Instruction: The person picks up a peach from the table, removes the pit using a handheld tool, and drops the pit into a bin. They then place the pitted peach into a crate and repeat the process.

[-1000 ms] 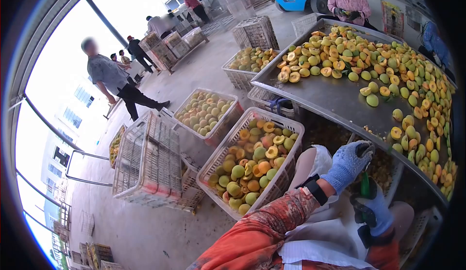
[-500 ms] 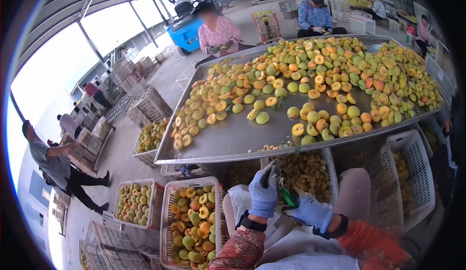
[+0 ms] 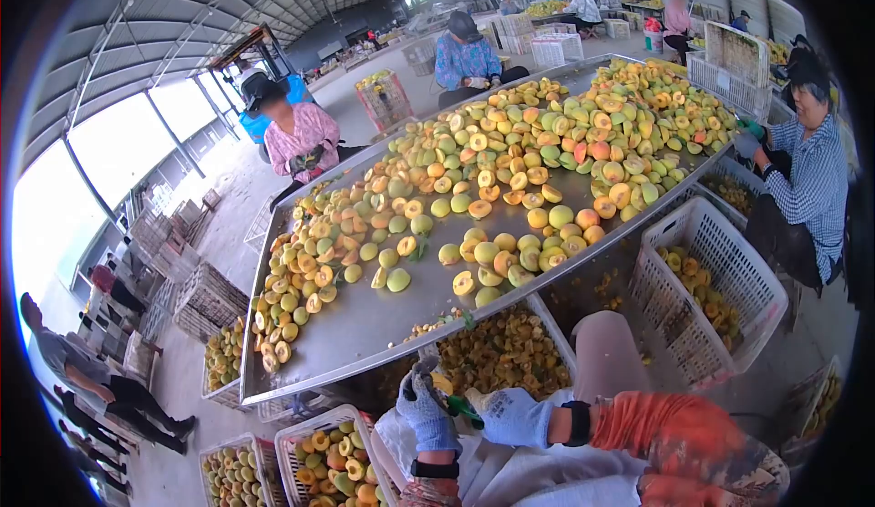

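From where I stand, with clock directions taken from the lap (image 3: 538,471): the left grip (image 3: 426,411) is closed on one fruit piece (image 3: 442,383), and the right grip (image 3: 515,416) on one green-handled tool (image 3: 464,409). Both meet at 11 o'clock, presumably to steady the piece against the tool. One metal desk (image 3: 365,329) extends at 12 o'clock; its fruit (image 3: 510,179), too numerous to count, is heaped thickest toward 1 o'clock. One scrap crate (image 3: 555,336) sits at 12 o'clock below the near edge, likely to catch droppings. Two fruit crates (image 3: 314,419) stand adjacent at 9 o'clock; one white crate (image 3: 674,325) stands at 2 o'clock. Three other people (image 3: 463,61) sit around the desk.
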Demonstrator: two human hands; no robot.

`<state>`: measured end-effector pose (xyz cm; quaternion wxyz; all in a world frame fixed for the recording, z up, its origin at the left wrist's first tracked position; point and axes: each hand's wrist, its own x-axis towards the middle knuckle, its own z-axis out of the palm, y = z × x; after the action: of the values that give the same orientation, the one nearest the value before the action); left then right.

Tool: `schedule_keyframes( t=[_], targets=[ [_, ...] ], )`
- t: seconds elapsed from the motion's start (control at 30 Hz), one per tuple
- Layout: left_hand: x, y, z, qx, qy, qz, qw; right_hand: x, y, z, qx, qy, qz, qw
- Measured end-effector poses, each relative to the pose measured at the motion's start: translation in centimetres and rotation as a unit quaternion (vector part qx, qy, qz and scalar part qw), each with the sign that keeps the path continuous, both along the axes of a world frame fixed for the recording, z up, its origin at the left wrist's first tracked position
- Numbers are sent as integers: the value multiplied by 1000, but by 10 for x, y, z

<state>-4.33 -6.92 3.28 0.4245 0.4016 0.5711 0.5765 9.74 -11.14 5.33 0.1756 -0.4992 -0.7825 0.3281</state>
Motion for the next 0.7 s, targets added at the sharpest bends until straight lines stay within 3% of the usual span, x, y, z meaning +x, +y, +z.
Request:
schedule_keyframes(
  t=[0.13,0.2,0.23,0.3,0.33,0.37,0.43,0.47,0.5,0.57,0.6,0.63,0.7],
  targets=[
    [1,3,-23,70,15,21,997,-1,7,-21,-1,0,15,1000],
    [-1,1,-29,182,128,42,974,-4,8,-31,9,54,17,998],
    [-4,1,-29,179,128,46,974,-3,10,-33,7,53,22,998],
    [-7,-1,-9,197,98,-54,974,1,14,-30,-130,135,47,981],
    [-6,-3,5,124,-25,-88,988,4,13,-21,-132,136,48,981],
    [-10,-4,13,123,-24,-87,988,10,11,2,-179,155,42,971],
    [-16,-5,28,-2,115,-205,972,14,10,10,-224,173,35,958],
    [-7,-9,38,-29,54,-188,980,15,10,3,-154,162,61,973],
    [-9,-6,31,-30,52,-189,980,15,11,-1,-84,149,88,981],
    [-19,1,6,61,215,-186,957,16,12,4,-154,185,82,967],
    [-17,10,3,16,64,-203,977,16,12,7,-226,220,76,946],
    [-15,17,-1,-37,-90,-208,973,14,14,2,-224,277,66,932],
    [-9,20,25,-113,-132,-220,960,11,17,-14,-253,352,39,900]
  ],
)
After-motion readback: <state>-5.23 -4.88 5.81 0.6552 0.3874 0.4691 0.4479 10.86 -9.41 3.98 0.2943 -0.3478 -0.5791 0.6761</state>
